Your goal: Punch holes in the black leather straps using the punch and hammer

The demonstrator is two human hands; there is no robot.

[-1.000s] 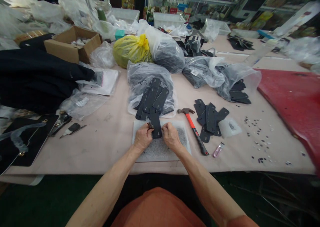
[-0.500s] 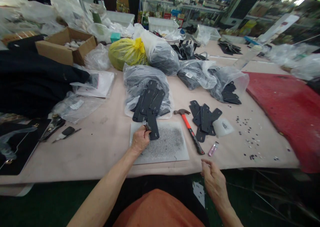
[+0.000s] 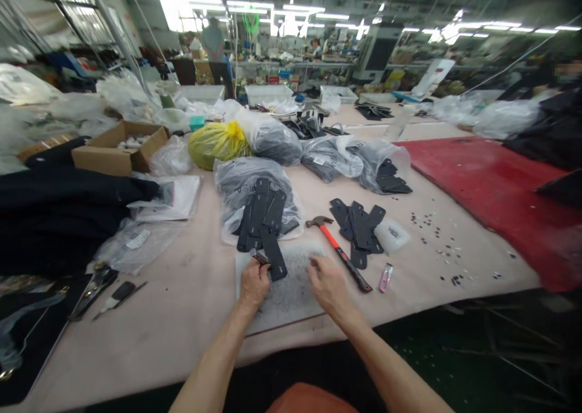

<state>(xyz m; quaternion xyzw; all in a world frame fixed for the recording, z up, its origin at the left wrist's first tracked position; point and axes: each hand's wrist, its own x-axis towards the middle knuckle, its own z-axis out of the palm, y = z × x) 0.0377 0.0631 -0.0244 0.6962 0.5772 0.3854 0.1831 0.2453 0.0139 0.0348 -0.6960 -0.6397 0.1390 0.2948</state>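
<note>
My left hand (image 3: pixel 254 284) is closed around a short metal rod, like a punch (image 3: pixel 260 257), over the upper left of a white speckled board (image 3: pixel 291 316). Right beside those fingers, a black strip with slots (image 3: pixel 274 256) lies with its lower end on the board. My right hand (image 3: pixel 328 284) hovers over or rests on the board's right side, its fingers loosely bent and apart, with nothing visible in them. Just to its right is a claw hammer (image 3: pixel 339 249) with an orange and black handle. More black strips (image 3: pixel 260 210) are heaped on a plastic bag behind the board.
Another pile of black strips (image 3: pixel 361 228) lies right of the hammer, beside a small clear bag (image 3: pixel 391 236). A pink cutter (image 3: pixel 386 278) sits near the table edge. Small black bits (image 3: pixel 436 231) are scattered rightward, before a red sheet (image 3: pixel 491 188). A cardboard box (image 3: pixel 109 158) stands back left.
My right hand has come up from below the table edge, leftward onto the board area. My left hand still grips the metal rod beside the strip. The head view has tilted upward.
</note>
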